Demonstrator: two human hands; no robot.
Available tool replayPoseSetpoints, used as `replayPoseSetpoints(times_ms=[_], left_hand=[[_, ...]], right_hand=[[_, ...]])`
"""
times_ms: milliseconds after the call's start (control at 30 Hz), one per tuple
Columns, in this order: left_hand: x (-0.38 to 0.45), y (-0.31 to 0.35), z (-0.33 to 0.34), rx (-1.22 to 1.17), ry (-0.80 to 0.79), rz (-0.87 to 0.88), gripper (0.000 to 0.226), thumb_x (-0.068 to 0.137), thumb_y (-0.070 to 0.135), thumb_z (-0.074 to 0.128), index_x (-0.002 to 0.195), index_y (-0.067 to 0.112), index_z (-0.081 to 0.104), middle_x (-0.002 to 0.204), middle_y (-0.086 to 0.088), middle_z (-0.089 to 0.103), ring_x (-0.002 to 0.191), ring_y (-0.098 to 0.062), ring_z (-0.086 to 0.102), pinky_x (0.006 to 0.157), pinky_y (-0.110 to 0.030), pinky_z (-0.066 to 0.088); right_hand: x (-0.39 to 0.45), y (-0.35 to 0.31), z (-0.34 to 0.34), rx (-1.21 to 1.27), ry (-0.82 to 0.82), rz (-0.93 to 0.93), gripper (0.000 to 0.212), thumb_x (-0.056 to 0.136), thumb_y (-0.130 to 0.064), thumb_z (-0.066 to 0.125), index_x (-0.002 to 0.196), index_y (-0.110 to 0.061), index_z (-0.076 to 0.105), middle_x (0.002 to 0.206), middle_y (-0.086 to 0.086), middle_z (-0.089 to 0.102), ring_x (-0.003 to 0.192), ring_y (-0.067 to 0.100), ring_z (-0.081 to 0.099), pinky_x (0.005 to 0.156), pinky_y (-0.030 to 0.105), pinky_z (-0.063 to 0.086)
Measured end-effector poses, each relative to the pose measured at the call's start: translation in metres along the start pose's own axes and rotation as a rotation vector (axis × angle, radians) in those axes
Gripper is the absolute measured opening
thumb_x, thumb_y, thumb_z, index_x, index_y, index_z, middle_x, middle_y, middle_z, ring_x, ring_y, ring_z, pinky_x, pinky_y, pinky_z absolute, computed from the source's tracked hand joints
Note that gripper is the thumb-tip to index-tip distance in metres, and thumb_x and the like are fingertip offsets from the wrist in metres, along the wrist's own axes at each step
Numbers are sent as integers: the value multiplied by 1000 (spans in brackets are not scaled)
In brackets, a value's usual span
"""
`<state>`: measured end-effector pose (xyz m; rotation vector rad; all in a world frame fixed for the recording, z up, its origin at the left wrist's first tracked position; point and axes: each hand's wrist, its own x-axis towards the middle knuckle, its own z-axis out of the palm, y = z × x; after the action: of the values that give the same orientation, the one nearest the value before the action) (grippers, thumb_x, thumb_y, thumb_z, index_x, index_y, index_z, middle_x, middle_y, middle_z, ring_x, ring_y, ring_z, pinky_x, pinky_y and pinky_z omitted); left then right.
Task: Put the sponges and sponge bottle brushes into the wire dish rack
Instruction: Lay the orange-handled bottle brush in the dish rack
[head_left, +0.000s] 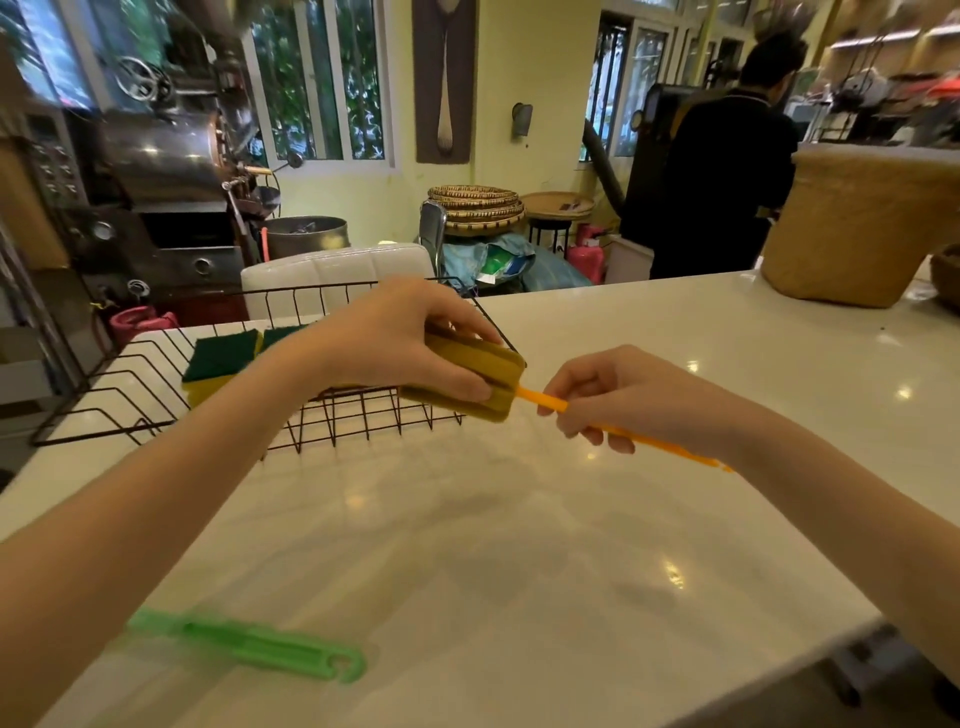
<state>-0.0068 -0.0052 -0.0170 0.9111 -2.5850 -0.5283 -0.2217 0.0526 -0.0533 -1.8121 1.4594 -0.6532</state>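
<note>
An orange sponge bottle brush (498, 387) hangs over the near right corner of the black wire dish rack (363, 421). My left hand (410, 343) grips its yellow sponge head from above. My right hand (623, 397) pinches its thin orange handle, which runs on under my right wrist. Two green-and-yellow sponges (223, 358) lie inside the rack, the second partly hidden behind my left arm. A green bottle brush handle (260, 644) lies on the counter at the lower left; its head is hidden under my left forearm.
The white marble counter (519, 545) ends at the lower right. A large woven basket (862, 228) stands at the far right. A white padded chair back (337, 275) rises behind the rack. A person in dark clothes (722, 166) stands beyond the counter.
</note>
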Motion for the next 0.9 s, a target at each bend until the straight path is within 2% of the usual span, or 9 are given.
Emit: replayPoseSetpoints(times_ms=[100,267,400,500,633,733,900], left_hand=[[-3,-4,-18,7,70,-20,43,52,54,63,93,45,53,91,23,53,89,-4,52,66,-14,41],[-13,-20,-43,2,157,-86,47,51,54,62,96,40,55,90,21,55,88,-2,53,66,-15,42],[-26,-43,-59,40,199,-136,40,63,40,70,101,37,56,90,20,55,88,-3,53,66,-15,39],[-37,-63,-71,68,230,-174,37,68,33,71,102,36,56,90,20,55,90,-4,53,70,-17,41],[-50,-90,-81,82,244,-228,37,69,33,70,103,37,55,89,24,53,88,2,51,69,-14,39],[-58,-114,-84,108,238,-290,37,70,33,69,105,34,57,89,24,53,86,3,51,66,-12,39],[-71,-150,-82,145,187,-395,36,70,34,69,104,31,59,90,18,57,84,0,54,63,-11,40]], right_hand=[[19,-13,-4,-28,21,-63,12,76,-12,63,78,-23,68,50,-10,62,46,1,52,39,16,41],[53,-32,-4,-73,43,-211,13,77,-17,63,79,-29,67,60,-8,67,52,2,56,43,16,44],[82,-46,1,-100,22,-305,14,76,-20,66,82,-32,67,70,-1,68,57,5,59,47,16,47],[105,-55,8,-79,-6,-354,15,76,-17,67,86,-28,68,72,-2,68,59,3,61,47,13,45],[136,-59,19,-94,-34,-379,13,77,-17,67,87,-26,67,77,-5,69,63,-2,62,49,6,42],[157,-59,28,-129,-62,-389,13,77,-20,67,89,-26,66,82,-6,70,72,3,65,56,8,46],[185,-59,46,-244,-173,-420,18,78,-18,66,91,-30,62,88,-5,69,76,8,64,69,14,51]])
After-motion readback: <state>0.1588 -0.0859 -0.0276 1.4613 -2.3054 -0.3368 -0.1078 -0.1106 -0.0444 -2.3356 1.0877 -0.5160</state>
